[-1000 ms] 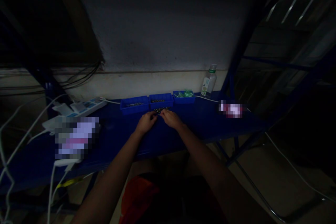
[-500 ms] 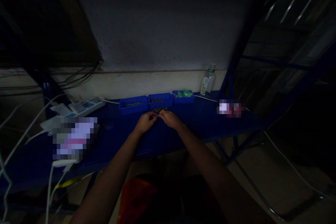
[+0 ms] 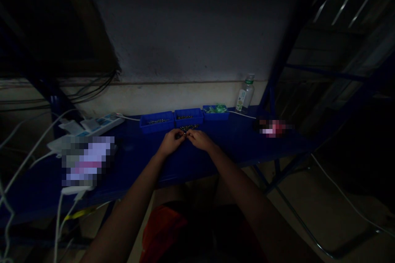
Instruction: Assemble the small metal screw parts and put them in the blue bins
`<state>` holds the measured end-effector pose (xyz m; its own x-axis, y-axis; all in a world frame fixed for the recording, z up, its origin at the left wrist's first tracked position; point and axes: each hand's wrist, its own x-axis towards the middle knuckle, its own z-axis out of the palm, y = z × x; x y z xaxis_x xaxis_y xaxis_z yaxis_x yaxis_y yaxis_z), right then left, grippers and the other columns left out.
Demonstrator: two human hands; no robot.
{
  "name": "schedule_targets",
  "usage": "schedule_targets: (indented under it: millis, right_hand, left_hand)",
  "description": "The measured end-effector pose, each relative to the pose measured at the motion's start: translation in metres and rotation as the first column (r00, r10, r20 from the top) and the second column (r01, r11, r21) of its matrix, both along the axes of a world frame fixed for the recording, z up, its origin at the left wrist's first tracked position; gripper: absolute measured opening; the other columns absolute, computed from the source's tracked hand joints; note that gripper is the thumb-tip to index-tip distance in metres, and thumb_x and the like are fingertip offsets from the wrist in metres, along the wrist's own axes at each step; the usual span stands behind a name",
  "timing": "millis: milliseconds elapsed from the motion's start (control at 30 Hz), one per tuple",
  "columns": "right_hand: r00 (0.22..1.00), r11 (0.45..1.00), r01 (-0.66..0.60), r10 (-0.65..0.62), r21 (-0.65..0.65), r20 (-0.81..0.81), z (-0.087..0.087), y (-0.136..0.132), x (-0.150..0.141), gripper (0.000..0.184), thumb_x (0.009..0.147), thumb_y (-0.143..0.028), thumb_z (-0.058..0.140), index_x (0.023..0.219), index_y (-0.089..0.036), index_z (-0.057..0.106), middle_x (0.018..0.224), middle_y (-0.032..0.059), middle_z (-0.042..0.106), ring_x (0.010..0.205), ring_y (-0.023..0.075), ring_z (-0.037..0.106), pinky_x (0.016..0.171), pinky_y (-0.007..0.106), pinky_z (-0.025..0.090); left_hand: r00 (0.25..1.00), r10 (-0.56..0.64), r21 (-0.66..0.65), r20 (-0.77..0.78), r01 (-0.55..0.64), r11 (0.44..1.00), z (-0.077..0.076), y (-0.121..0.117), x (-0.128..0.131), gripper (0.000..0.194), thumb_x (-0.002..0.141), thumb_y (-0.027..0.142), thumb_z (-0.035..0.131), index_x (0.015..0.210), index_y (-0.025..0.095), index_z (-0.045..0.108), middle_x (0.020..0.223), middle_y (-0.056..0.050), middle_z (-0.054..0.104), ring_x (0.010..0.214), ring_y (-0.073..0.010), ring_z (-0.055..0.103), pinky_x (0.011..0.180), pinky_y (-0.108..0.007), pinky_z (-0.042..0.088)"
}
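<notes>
My left hand [image 3: 170, 142] and my right hand [image 3: 200, 139] meet over the blue table [image 3: 228, 144], fingertips pinched close together. Whatever they pinch is too small and dark to name. Just beyond the fingertips lies a small pile of metal parts [image 3: 189, 127]. Behind it stand three blue bins in a row. Thin silvery pieces lie in the left bin [image 3: 156, 125], small brassy pieces in the middle bin [image 3: 189, 123], and a crumpled green plastic bag [image 3: 219, 109] in the right bin [image 3: 216, 116].
A clear bottle [image 3: 245, 95] stands at the back right against the wall. On the left lie a white power strip [image 3: 103, 124] with plugs and cables, and a blurred-out bright object [image 3: 91, 160]. Another blurred-out object [image 3: 273, 128] sits at the right end.
Both hands stay in nearly the same place; the fingertips have shifted only slightly. The camera view has moved a little.
</notes>
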<state>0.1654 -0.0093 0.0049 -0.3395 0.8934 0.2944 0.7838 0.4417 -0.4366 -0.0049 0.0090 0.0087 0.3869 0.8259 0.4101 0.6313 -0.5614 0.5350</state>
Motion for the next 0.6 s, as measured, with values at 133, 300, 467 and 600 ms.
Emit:
schedule_targets:
  millis: [133, 300, 467, 600]
  right_hand:
    - [0.999, 1.000, 0.016, -0.016, -0.003, -0.038, 0.0009, -0.0001, 0.0006, 0.020, 0.090, -0.028, 0.038, 0.097, -0.022, 0.055, 0.092, -0.0005, 0.063, 0.083, 0.0095, 0.057, 0.072, 0.017, 0.036]
    - [0.997, 1.000, 0.023, -0.024, -0.014, -0.073, 0.0025, -0.0014, 0.0006, 0.025, 0.090, -0.034, 0.036, 0.096, -0.022, 0.057, 0.090, -0.0005, 0.064, 0.081, 0.0099, 0.058, 0.070, 0.017, 0.036]
    - [0.995, 0.999, 0.017, -0.020, -0.029, -0.102, 0.0011, -0.0007, 0.0000, 0.029, 0.088, -0.042, 0.039, 0.095, -0.022, 0.059, 0.085, -0.0007, 0.064, 0.076, 0.0099, 0.057, 0.067, 0.017, 0.037]
    - [0.993, 0.999, 0.011, -0.016, -0.045, -0.117, -0.0005, 0.0008, 0.0003, 0.029, 0.087, -0.041, 0.041, 0.091, -0.020, 0.061, 0.078, -0.0013, 0.064, 0.070, 0.0090, 0.056, 0.064, 0.016, 0.036]
  left_hand:
    - [1.000, 0.023, -0.018, -0.006, -0.023, 1.000, 0.0016, -0.0026, 0.0005, 0.022, 0.073, 0.033, 0.049, 0.085, 0.016, 0.059, 0.084, -0.002, 0.062, 0.076, -0.0151, 0.055, 0.073, -0.025, 0.042]
    - [0.999, 0.041, -0.043, -0.030, -0.043, 0.998, 0.0025, -0.0047, 0.0008, 0.023, 0.074, 0.035, 0.049, 0.084, 0.016, 0.058, 0.080, -0.001, 0.062, 0.071, -0.0139, 0.055, 0.069, -0.024, 0.042]
    - [0.999, -0.010, -0.048, -0.041, 0.008, 0.999, -0.0030, -0.0003, -0.0003, 0.023, 0.074, 0.034, 0.050, 0.086, 0.017, 0.060, 0.078, -0.001, 0.063, 0.069, -0.0141, 0.056, 0.065, -0.023, 0.042]
    - [0.998, -0.059, -0.050, -0.039, 0.057, 0.997, -0.0069, 0.0037, -0.0012, 0.024, 0.075, 0.034, 0.050, 0.086, 0.017, 0.062, 0.077, -0.001, 0.064, 0.068, -0.0142, 0.057, 0.065, -0.023, 0.042]
